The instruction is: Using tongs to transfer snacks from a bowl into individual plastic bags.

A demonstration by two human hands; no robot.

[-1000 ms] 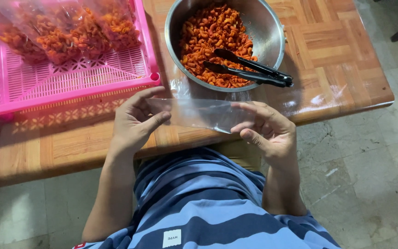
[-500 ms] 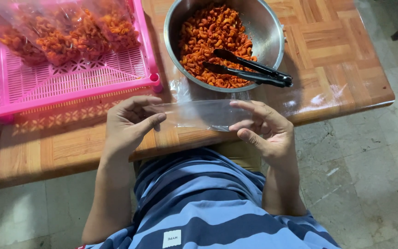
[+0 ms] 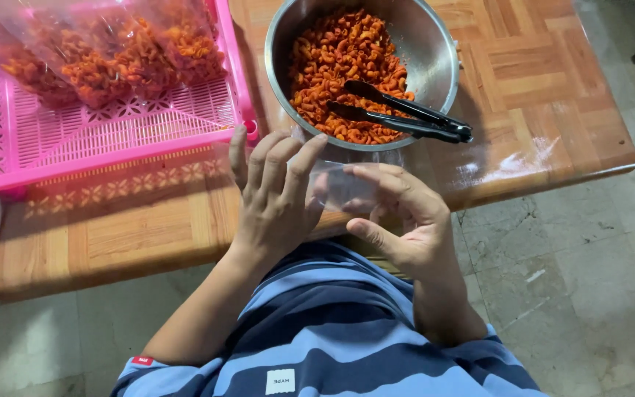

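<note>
A small clear plastic bag (image 3: 343, 184) is seen pinched between both hands at the near edge of the desk (image 3: 141, 235), just below the rim of a steel bowl (image 3: 435, 66). Compared with half a second earlier, when the bag was stretched flat and wide between hands set apart, the hands have been brought close together and the bag has been gathered into a narrower shape. The left hand (image 3: 273, 202) is raised with its fingers (image 3: 288, 158) extended along the bag's left side; the right hand (image 3: 406, 217) is curled, its fingers (image 3: 376, 176) closed on the bag's right edge. The bag appears empty, and its mouth seems to be worked apart, though this cannot be told for certain through the clear film. Orange-red curled pasta (image 3: 347, 66) fills the bowl, with black tongs (image 3: 406, 114) left lying on it, untouched. Filled bags (image 3: 104, 51) of the same pasta are stacked in a pink basket (image 3: 112, 140) toward the far left corner.
</note>
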